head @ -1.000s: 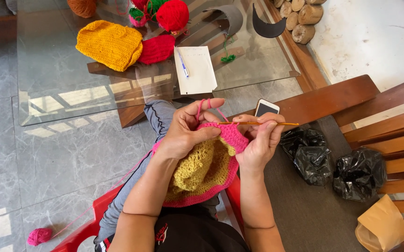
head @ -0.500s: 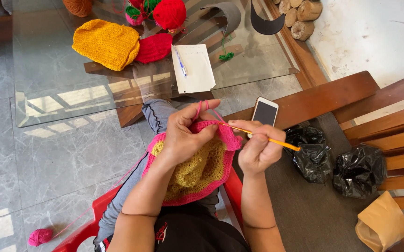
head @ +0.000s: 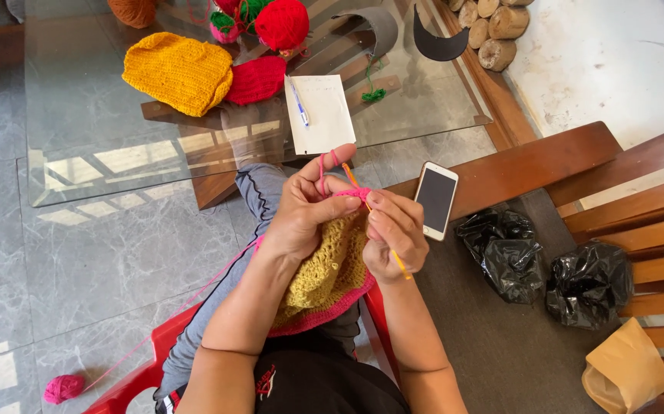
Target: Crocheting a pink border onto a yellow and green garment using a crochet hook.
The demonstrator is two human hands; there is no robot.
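Over your lap, your left hand (head: 301, 215) grips the mustard-yellow crocheted piece with a pink border (head: 328, 280), fingers closed on its top edge, pink yarn strand (head: 322, 165) looped over the raised forefinger. Your right hand (head: 395, 234) pinches a thin orange crochet hook (head: 401, 264), fingers closed around it, tip at the pink edge. A white smartphone (head: 435, 199) lies just right, on a wooden bench. A glass counter (head: 102, 161) stands ahead.

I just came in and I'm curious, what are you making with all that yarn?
A person is crocheting. The left hand holds a yellow and pink crochet piece with pink yarn looped over a finger. The right hand works an orange crochet hook into its pink edge. The yarn runs down to a pink ball on the floor.
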